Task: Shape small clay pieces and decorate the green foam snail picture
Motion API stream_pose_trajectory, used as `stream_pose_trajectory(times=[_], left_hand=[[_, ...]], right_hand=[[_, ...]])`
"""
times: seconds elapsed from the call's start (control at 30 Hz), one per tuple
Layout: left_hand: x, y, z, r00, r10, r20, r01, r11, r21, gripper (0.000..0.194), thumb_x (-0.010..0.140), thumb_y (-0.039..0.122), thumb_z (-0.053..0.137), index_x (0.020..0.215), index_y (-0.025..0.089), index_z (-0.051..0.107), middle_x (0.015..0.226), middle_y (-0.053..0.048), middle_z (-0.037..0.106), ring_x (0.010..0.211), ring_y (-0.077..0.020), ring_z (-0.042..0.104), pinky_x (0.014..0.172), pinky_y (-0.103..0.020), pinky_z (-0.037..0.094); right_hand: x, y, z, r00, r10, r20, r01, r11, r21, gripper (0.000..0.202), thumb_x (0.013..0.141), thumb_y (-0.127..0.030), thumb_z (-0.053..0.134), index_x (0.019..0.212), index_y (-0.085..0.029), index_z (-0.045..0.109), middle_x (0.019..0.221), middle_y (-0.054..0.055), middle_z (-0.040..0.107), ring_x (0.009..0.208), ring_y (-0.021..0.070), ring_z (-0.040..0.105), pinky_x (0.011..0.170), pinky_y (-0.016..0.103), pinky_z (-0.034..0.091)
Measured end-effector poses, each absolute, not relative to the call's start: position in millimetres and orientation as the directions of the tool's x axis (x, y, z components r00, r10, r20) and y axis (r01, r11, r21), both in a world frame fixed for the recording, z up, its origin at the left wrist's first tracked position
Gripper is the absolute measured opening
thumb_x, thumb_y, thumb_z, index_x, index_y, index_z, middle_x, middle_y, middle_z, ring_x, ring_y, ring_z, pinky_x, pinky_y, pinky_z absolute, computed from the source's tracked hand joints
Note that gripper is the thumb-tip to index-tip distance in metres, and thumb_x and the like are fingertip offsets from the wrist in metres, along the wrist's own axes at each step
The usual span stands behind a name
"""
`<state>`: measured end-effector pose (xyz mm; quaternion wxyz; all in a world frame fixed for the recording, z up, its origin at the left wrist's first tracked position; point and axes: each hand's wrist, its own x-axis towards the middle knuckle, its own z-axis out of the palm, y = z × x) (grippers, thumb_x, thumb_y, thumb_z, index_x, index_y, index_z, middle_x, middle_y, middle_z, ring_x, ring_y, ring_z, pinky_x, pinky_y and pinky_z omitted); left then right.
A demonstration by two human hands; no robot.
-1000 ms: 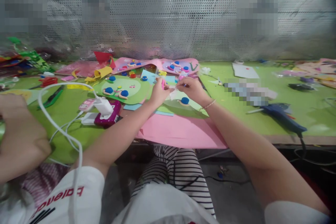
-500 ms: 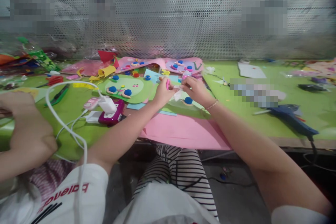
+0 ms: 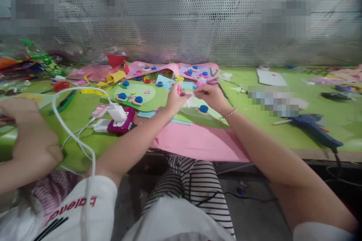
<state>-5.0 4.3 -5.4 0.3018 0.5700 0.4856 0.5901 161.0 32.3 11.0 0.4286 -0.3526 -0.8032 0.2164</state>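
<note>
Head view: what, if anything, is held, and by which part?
Left hand and right hand apparently pinch a whitish piece near its top; the left also holds a pink thing, grip unclear.

Glossy plastic, purple power block [image 3: 129, 122]

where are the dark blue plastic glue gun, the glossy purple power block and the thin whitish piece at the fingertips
Dark blue plastic glue gun [image 3: 315, 128], head view: its body.
Glossy purple power block [image 3: 129, 118], head view: its casing.
Thin whitish piece [image 3: 190, 100], head view: its visible middle.
</note>
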Motion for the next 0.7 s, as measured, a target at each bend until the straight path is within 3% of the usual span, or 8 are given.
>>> stream_pose_trajectory(times=[0.23, 0.37, 0.53, 0.7], left_hand=[[-5.1, 6.4, -8.1, -0.138, 0.912, 0.385, 0.188, -0.358, 0.915, 0.038, 0.064, 0.009, 0.070, 0.074, 0.022, 0.035, 0.063, 0.007, 0.042, 0.060, -0.0096, 0.048, 0.063, -0.026, 0.039], [-6.6, 8.6, -9.5, -0.156, 0.914, 0.374, 0.168, -0.348, 0.922, 0.040, 0.062, 0.008, 0.071, 0.074, 0.022, 0.035, 0.062, 0.008, 0.042, 0.059, -0.0089, 0.046, 0.061, -0.025, 0.038], [-7.0, 8.6, -11.9, -0.133, 0.912, 0.389, 0.185, -0.363, 0.913, 0.042, 0.062, 0.008, 0.072, 0.074, 0.022, 0.035, 0.060, 0.009, 0.042, 0.058, -0.0084, 0.046, 0.062, -0.025, 0.039], [-6.7, 8.5, -12.3, -0.135, 0.907, 0.399, 0.184, -0.372, 0.910, 0.040, 0.064, 0.010, 0.072, 0.075, 0.021, 0.036, 0.062, 0.008, 0.044, 0.059, -0.0084, 0.047, 0.062, -0.024, 0.040]], right_hand=[[161.1, 37.4, 6.4, -0.336, 0.834, 0.438, 0.242, 0.526, -0.815, 0.019, 0.069, -0.031, 0.070, 0.077, -0.015, 0.075, 0.069, 0.004, 0.068, 0.061, 0.0137, 0.059, 0.058, 0.028, 0.048], [161.2, 36.9, 5.1, -0.354, 0.799, 0.487, 0.292, 0.589, -0.754, 0.021, 0.074, -0.034, 0.068, 0.080, -0.017, 0.077, 0.073, 0.005, 0.068, 0.060, 0.0135, 0.059, 0.058, 0.028, 0.050], [161.9, 33.0, 10.6, -0.448, 0.741, 0.500, 0.408, 0.668, -0.623, 0.017, 0.078, -0.028, 0.064, 0.080, -0.018, 0.077, 0.072, 0.005, 0.069, 0.063, 0.0146, 0.060, 0.061, 0.028, 0.050], [160.9, 33.5, 11.8, -0.365, 0.806, 0.466, 0.388, 0.586, -0.711, 0.014, 0.074, -0.029, 0.068, 0.075, -0.016, 0.075, 0.067, 0.004, 0.068, 0.061, 0.0142, 0.060, 0.058, 0.027, 0.048]])
